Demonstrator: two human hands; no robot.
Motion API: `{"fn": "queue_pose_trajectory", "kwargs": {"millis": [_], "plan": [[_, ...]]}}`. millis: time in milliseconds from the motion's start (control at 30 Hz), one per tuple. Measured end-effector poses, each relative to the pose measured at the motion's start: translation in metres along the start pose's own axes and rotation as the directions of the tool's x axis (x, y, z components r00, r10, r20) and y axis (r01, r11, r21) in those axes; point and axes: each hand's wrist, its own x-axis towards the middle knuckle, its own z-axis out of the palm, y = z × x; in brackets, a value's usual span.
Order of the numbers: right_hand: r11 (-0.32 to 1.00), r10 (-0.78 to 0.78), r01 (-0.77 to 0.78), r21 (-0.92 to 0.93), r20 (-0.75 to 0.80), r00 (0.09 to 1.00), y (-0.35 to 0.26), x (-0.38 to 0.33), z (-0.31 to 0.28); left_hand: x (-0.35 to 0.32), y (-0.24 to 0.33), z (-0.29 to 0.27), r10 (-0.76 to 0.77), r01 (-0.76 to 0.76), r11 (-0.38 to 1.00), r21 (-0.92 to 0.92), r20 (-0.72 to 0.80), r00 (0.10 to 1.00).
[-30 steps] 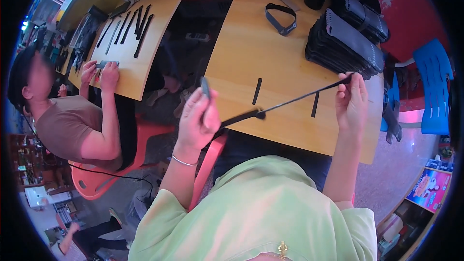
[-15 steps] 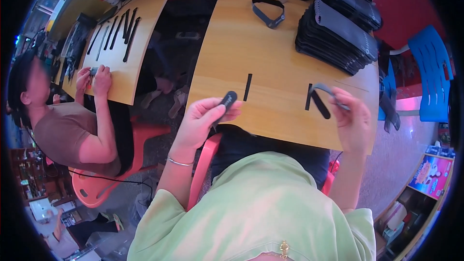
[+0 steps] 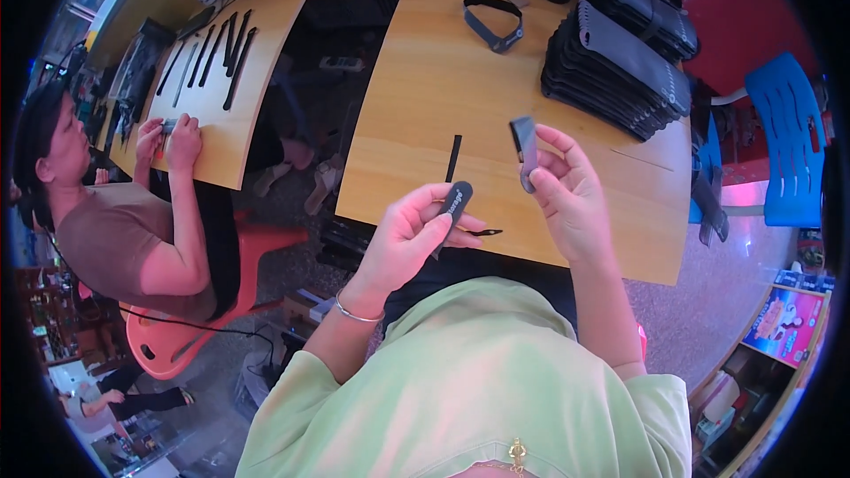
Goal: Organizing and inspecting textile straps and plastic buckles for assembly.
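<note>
The left hand (image 3: pixel 409 235) was closed on a black tab (image 3: pixel 453 205), a flat, rounded-ended piece of matt strap pinched between thumb and forefinger, with a thin dark tail poking out past the fingers toward the table edge. The right hand (image 3: pixel 567 195) gripped a grey strap end (image 3: pixel 524 150), a short, flat, slightly stiff strip held upright between thumb and fingertips. Just beyond the two grips, a narrow black strip (image 3: pixel 454 158) lay flat on the smooth, pale wooden table (image 3: pixel 425 97).

Half a second before, the hands had been well apart, the right one out near the table's right side; now they stood close together over the near edge, and the grey piece had been raised upright.

Farther out from the right grip, a stack of black ridged pouches (image 3: pixel 615 71) took up the right rear of the table, and a looped grey band (image 3: pixel 493 20) lay beyond the left grip. The wood between the grips and those things was bare, and the near table edge ran just under both hands. At a second table to the left, another person's hands (image 3: pixel 173 137) rested on the wood beside a row of long black straps (image 3: pixel 212 53).
</note>
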Motion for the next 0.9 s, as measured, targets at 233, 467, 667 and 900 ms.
{"fn": "queue_pose_trajectory", "kwargs": {"millis": [233,467,667,900], "plan": [[0.852,0.248,-0.237,0.467,0.040,0.968,0.013,0.005,0.005,0.003,-0.012,0.001,0.144,-0.144,0.989,-0.019,0.039,0.989],[0.905,0.123,-0.158,0.394,0.112,0.986,0.009,0.005,0.017,0.007,-0.011,0.013,0.154,-0.156,0.985,-0.066,-0.036,0.987],[1.000,0.024,-0.023,-0.008,0.068,0.997,-0.019,0.002,0.025,0.007,-0.009,0.013,0.131,-0.132,0.991,-0.035,-0.034,0.991],[0.989,0.100,-0.072,-0.126,0.229,0.968,-0.057,0.005,-0.010,0.017,-0.005,-0.008,0.156,-0.146,0.985,0.089,-0.117,0.981]]}}
